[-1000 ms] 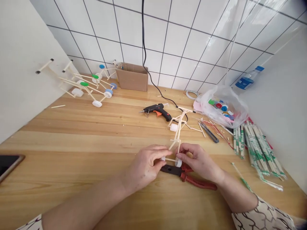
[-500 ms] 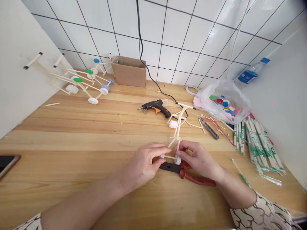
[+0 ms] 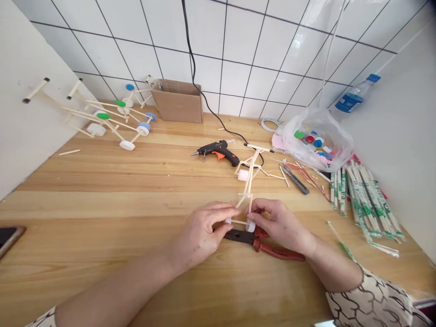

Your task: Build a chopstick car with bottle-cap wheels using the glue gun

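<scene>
A small tricycle model (image 3: 251,175) made of wooden sticks stands in front of me, its handlebar end pointing away. My left hand (image 3: 209,227) pinches the white bottle-cap wheel (image 3: 228,220) at the near left, partly hidden by the fingers. On the other side, my right hand (image 3: 277,225) has thumb and fingers closed at the near right white cap wheel (image 3: 251,226) and the stick beside it. A thin stick axle (image 3: 239,222) runs between both wheels. Just below lie pliers (image 3: 277,251) with red handles, their dark jaws under the axle.
A glue gun (image 3: 218,150) lies beyond the model. Finished stick models (image 3: 109,118) stand at the back left by a cardboard box (image 3: 179,102). To the right are a utility knife (image 3: 295,179), a bag of bottle caps (image 3: 316,141) and wrapped chopsticks (image 3: 368,200). A phone (image 3: 10,238) lies far left.
The view has shifted slightly, so everything appears a little farther left. Both hands keep the same grip on the model's rear wheels.
</scene>
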`<act>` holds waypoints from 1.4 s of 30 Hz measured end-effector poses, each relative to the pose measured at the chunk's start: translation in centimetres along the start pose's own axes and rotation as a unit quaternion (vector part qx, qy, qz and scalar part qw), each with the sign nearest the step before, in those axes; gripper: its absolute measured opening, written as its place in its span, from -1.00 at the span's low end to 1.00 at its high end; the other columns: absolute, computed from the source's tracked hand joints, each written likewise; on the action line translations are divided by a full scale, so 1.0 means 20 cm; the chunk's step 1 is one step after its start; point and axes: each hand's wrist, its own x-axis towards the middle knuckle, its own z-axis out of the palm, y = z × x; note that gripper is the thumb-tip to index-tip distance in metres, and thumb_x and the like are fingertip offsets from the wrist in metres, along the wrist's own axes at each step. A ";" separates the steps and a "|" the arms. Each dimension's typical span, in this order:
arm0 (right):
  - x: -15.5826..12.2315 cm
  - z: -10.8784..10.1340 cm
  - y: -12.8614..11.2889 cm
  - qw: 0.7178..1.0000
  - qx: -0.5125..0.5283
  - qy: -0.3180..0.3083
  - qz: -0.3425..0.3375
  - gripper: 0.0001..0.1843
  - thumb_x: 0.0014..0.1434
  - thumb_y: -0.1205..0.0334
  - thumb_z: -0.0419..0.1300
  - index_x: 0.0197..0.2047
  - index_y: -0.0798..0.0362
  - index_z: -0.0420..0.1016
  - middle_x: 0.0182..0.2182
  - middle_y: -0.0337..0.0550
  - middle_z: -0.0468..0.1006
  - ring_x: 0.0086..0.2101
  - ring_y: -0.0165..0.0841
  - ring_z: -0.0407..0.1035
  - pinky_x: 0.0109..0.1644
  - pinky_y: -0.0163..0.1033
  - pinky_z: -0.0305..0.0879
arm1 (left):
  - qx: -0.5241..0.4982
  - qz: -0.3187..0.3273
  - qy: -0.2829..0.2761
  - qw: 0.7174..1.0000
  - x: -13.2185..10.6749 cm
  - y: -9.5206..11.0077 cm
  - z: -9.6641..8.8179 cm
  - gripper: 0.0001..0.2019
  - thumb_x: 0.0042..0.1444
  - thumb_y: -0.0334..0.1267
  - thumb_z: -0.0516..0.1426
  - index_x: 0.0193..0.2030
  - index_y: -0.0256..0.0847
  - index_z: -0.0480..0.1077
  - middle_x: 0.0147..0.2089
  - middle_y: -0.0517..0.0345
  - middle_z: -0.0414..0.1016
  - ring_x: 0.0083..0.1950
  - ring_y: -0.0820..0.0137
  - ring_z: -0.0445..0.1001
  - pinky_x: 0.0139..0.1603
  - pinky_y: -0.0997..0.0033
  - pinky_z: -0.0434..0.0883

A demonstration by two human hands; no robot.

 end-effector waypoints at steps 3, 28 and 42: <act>0.00 0.00 0.00 1.000 0.001 -0.001 -0.004 -0.84 0.13 0.30 0.05 -0.45 0.12 0.36 -0.55 -0.26 0.40 -0.48 -0.45 0.25 -0.38 -0.36 0.16 | -0.003 0.001 -0.001 1.000 0.00 0.00 0.00 -0.68 -0.01 -0.55 0.11 -0.12 -0.19 0.49 -0.13 0.12 0.55 -0.11 0.42 0.48 -0.03 0.47 0.41; -0.01 0.00 -0.01 1.000 -0.010 0.009 -0.007 -0.83 0.11 0.29 0.05 -0.50 0.11 0.32 -0.58 -0.30 0.34 -0.51 -0.48 0.20 -0.40 -0.38 0.13 | 0.025 -0.007 0.006 1.000 0.00 0.00 0.00 -0.69 -0.02 -0.51 0.13 -0.14 -0.17 0.50 -0.15 0.13 0.55 -0.14 0.39 0.51 -0.05 0.45 0.44; -0.01 0.00 -0.01 1.000 -0.016 0.009 -0.012 -0.82 0.12 0.29 0.05 -0.51 0.10 0.29 -0.58 -0.30 0.35 -0.52 -0.48 0.21 -0.41 -0.38 0.15 | 0.022 -0.010 0.001 1.000 0.00 -0.01 0.01 -0.69 0.00 -0.48 0.13 -0.11 -0.16 0.49 -0.10 0.10 0.54 -0.09 0.38 0.49 0.00 0.41 0.42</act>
